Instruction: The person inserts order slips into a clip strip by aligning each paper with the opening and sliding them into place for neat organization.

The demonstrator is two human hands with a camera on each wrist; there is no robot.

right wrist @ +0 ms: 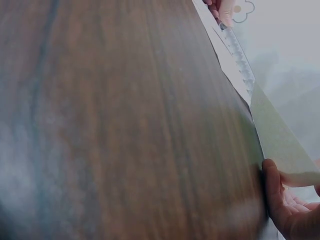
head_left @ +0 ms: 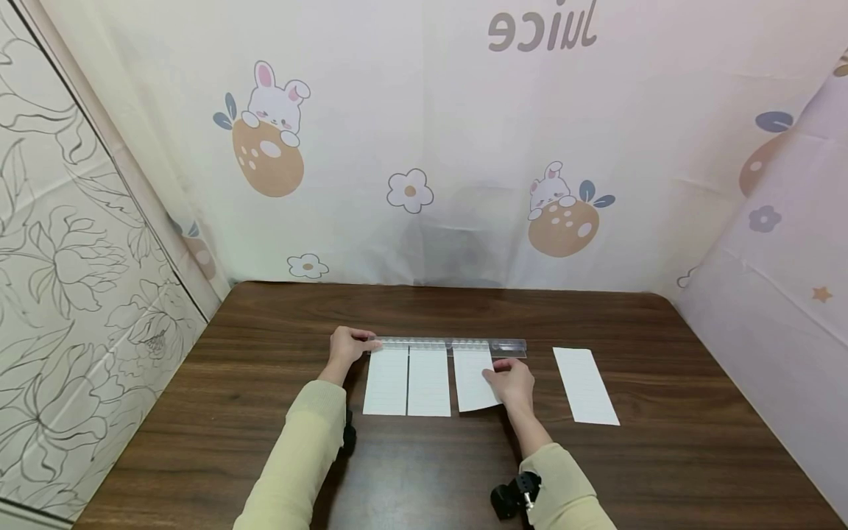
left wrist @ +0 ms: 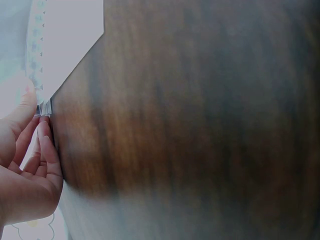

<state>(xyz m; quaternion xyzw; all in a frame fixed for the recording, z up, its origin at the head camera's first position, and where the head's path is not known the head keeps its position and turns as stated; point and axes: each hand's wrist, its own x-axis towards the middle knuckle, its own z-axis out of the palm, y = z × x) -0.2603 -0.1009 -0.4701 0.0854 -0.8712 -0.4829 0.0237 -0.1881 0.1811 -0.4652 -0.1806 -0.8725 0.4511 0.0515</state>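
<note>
A clear plastic ruler (head_left: 507, 347) lies across the top edges of white, faintly lined paper slips. My left hand (head_left: 346, 352) grips its left end; in the left wrist view the thumb (left wrist: 22, 107) presses on top. Two slips, the left one (head_left: 385, 381) and the middle one (head_left: 429, 381), lie side by side with a narrow gap. To their right is a third slip (head_left: 472, 383), its top edge at the ruler. My right hand (head_left: 514, 384) pinches that slip by its right side, and in the right wrist view the paper (right wrist: 280, 137) is lifted off the tabletop there.
Another white slip (head_left: 586, 386) lies apart on the right, slightly slanted. Everything rests on a dark wooden table (head_left: 424, 471). Behind the far edge hangs a printed curtain (head_left: 371, 243), and a flower-patterned panel (head_left: 86, 265) stands on the left.
</note>
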